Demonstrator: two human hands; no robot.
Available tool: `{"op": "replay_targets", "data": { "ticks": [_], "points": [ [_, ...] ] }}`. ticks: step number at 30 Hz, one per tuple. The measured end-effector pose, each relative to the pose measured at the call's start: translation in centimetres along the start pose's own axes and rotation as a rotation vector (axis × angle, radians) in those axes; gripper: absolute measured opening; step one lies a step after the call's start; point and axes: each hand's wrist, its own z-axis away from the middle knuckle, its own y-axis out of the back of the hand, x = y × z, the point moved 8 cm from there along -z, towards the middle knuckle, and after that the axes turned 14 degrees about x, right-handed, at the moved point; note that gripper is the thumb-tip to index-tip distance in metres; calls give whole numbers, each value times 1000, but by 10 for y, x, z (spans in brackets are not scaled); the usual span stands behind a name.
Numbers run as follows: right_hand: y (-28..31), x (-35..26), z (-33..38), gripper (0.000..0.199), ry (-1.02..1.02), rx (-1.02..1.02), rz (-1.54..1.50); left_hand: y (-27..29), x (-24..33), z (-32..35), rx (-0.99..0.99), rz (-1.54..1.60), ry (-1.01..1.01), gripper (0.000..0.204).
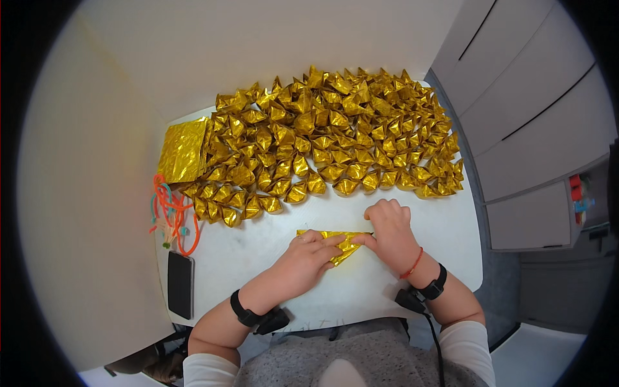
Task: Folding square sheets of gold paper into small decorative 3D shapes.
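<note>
A folded piece of gold foil paper [349,251] lies on the white table in front of me, narrowing to a point towards me. My left hand [308,255] rests on its left part with the fingers stretched out over the foil, pressing it down. At the paper's upper right corner is my right hand [389,235]. Its thumb reaches left onto the foil, while its other fingers are bent and raised apart from the thumb. The part of the paper beneath my left fingers is hidden.
Many folded gold foil ingots [335,132] cover the far half of the white table [248,235]. Flat gold sheets [182,151] are stacked at far left. Orange and teal cords [173,213] and a dark phone [180,284] lie along the left edge. Pale walls stand behind and left.
</note>
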Motion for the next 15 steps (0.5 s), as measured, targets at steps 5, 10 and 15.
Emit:
{"op": "replay_targets", "data": {
  "ticks": [5,10,15],
  "points": [
    [10,16,-1,43,-38,17,107,1,2,-1,-18,-36,14,36],
    [15,27,2,36,-92,2,103,2,3,-1,-20,-25,31,36],
    [17,28,1,25,-83,44,-18,2,2,-1,-22,-12,19,35]
  ]
}}
